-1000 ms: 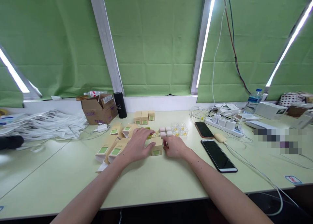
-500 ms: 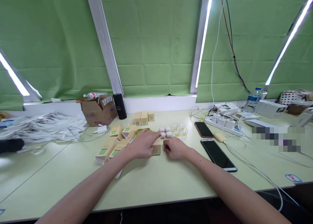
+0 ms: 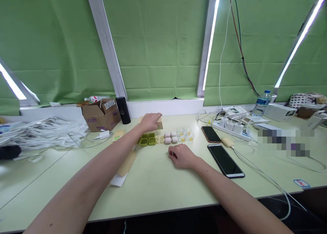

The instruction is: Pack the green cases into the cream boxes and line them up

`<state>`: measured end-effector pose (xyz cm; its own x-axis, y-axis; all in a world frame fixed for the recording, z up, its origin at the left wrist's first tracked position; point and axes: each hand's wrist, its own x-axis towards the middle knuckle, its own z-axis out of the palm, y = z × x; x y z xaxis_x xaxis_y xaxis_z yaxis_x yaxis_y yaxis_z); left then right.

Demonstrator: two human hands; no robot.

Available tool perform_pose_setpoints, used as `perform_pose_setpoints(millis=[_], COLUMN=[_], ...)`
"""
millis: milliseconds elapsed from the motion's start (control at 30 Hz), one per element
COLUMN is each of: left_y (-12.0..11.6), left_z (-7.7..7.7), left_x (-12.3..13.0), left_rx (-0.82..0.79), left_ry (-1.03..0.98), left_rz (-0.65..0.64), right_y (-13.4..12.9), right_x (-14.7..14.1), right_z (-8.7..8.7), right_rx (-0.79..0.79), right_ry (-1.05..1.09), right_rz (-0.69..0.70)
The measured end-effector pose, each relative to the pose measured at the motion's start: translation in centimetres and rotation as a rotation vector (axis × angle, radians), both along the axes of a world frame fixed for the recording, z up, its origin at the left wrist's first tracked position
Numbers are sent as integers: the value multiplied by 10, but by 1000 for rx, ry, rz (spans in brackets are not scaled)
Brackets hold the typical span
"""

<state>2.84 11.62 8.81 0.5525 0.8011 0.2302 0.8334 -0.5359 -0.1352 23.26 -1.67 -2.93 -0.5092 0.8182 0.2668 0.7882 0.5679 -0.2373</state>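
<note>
My left hand (image 3: pixel 150 122) reaches to the back of the table, its fingers closed on a small tan box (image 3: pixel 159 125) beside other tan boxes that it mostly hides. My right hand (image 3: pixel 182 156) rests on the table with curled fingers; whether they hold anything is hidden. Between the hands stand green square cups (image 3: pixel 148 139), small cream pieces (image 3: pixel 159 139), pinkish-white pots (image 3: pixel 171 138) and clear containers with yellow centres (image 3: pixel 185 134). Under my left forearm, tan packages (image 3: pixel 127 163) are partly covered.
Two phones (image 3: pixel 226 160) lie right of my right hand, near a power strip (image 3: pixel 231 130) with cables. A cardboard box (image 3: pixel 100 116), a black cylinder (image 3: pixel 123 110) and a heap of white strips (image 3: pixel 48 133) are at the left.
My left hand has moved with the tan box from beside the pots to the back of the table. The green cups and cream pieces are now uncovered. My right hand has hardly moved.
</note>
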Motion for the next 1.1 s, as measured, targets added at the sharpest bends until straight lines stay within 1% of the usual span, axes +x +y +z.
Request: perform_pose_setpoints(millis=[100, 200, 300, 400, 500, 600, 800, 933, 1100], left_y=[14, 23, 30, 31, 23, 8, -19, -25, -28], left_z=[-11, -25, -38, -46, -48, -50, -61, -66, -66], left_x=[2, 4, 6, 6, 7, 11, 21, 24, 27], left_rx=[-24, -41, -64, -52, 3, 36, -30, -55, -76], left_ry=[40, 65, 89, 97, 83, 85, 131, 121, 94], left_rz=[21, 36, 56, 62, 79, 99, 138, 176, 210], right_y=[0, -1, -2, -3, -2, -1, 0, -1, -2], right_x=[1, 2, 2, 2, 2, 2, 2, 2, 2], right_z=[-1, 0, 2, 3, 4, 3, 1, 2, 3], right_rx=[-10, -32, -51, -60, -74, -86, -87, -107, -108], right_ry=[25, 22, 14, 12, 13, 13, 32, 36, 46], right_rz=[6, 1, -3, 3, -2, -10, -13, -15, -19])
